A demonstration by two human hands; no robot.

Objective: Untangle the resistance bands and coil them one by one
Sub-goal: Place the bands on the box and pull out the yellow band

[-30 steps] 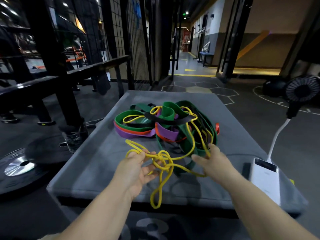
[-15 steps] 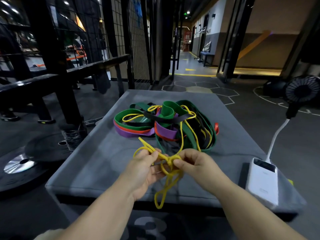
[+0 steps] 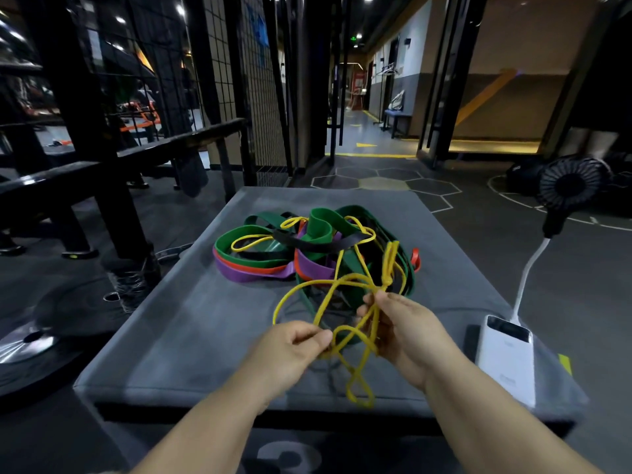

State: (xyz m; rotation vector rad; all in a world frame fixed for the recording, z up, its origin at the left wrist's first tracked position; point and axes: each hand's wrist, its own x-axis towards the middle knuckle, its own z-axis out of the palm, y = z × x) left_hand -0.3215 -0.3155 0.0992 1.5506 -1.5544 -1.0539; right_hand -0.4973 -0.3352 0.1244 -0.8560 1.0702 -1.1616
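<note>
Grey padded platform (image 3: 191, 330), centre frame, numeral on its front face. White power bank (image 3: 506, 360), lower right, lying on the platform. Small black fan (image 3: 571, 186), right edge, on a white gooseneck stem (image 3: 528, 275) rising from the power bank. Weight plate (image 3: 30, 343), floor, lower left. Black bench (image 3: 184, 140), left. Wire mesh panel (image 3: 239, 80), upper centre-left. Blue bench (image 3: 396, 118), far corridor.

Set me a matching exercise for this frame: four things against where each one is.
1 yellow band
2 purple band
3 power bank
4 fan

A near right corner of the pad
B pinched by left hand and right hand
C in the pile of bands
D raised on a white neck

Pairs: 1-B, 2-C, 3-A, 4-D
</note>
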